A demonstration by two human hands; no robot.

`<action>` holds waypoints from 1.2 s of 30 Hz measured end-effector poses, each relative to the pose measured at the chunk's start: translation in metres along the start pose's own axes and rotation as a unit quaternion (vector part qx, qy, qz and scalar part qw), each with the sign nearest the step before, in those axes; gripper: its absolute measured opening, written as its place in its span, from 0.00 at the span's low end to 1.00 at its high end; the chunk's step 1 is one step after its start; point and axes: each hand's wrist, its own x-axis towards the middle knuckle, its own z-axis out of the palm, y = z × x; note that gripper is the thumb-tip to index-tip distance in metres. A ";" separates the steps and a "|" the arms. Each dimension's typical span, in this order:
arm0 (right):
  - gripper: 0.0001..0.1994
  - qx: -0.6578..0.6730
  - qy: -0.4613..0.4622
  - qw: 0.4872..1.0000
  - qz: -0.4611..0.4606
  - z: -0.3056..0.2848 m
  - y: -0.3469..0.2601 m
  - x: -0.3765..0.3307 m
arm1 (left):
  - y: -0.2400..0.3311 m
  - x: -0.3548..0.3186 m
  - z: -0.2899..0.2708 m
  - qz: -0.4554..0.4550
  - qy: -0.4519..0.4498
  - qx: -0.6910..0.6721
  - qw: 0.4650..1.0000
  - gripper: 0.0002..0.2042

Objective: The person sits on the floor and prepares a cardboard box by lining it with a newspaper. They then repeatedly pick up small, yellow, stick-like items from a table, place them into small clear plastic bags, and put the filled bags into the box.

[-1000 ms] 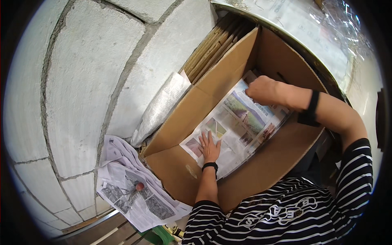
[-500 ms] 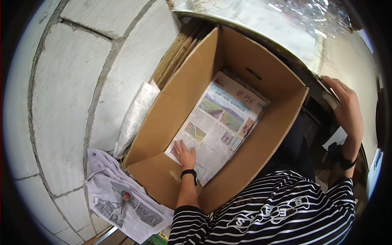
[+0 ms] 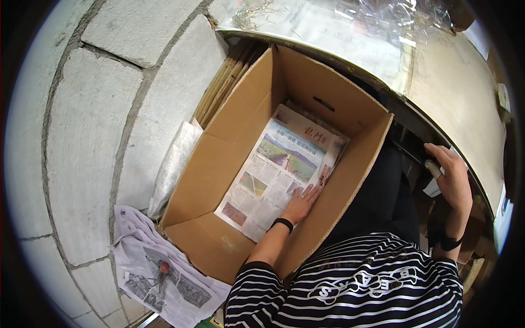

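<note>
My left hand (image 3: 302, 205) lies flat with its fingers stretched out on a newspaper stack (image 3: 257, 194), close to its right edge. The papers lie on the bottom of an open brown cardboard box (image 3: 210, 169), which is taller than the stack. Beside the table's edge, my right hand (image 3: 453, 177) is raised with fingers and thumb apart and nothing visible in it. A pale wrap covers part of one of its digits.
Flattened cardboard (image 3: 232, 79) stands between the box and the white block wall (image 3: 87, 147). A crumpled printed sheet (image 3: 169, 284) with a small red round thing (image 3: 164, 267) lies at lower left. Clear plastic wrapping (image 3: 404, 16) covers part of the table (image 3: 454, 76).
My left hand has slid right across the newspaper, from its lower left corner to its right edge. My right hand has come down and away from the table's edge.
</note>
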 end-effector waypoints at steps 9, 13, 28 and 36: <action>0.20 0.023 -0.013 1.000 0.001 0.008 0.003 -0.002 | -0.012 0.025 0.006 0.037 0.013 -0.067 0.997 0.27; 0.19 0.022 -0.019 1.000 0.009 0.013 0.002 0.003 | -0.005 0.064 -0.030 -0.055 -0.009 -0.133 0.990 0.25; 0.21 0.004 -0.017 0.998 0.056 0.016 0.020 -0.016 | -0.026 0.138 -0.029 0.094 0.026 0.021 0.995 0.30; 0.15 -0.005 -0.041 0.999 0.002 0.022 0.053 -0.043 | -0.035 0.155 -0.046 0.117 -0.089 0.014 0.989 0.29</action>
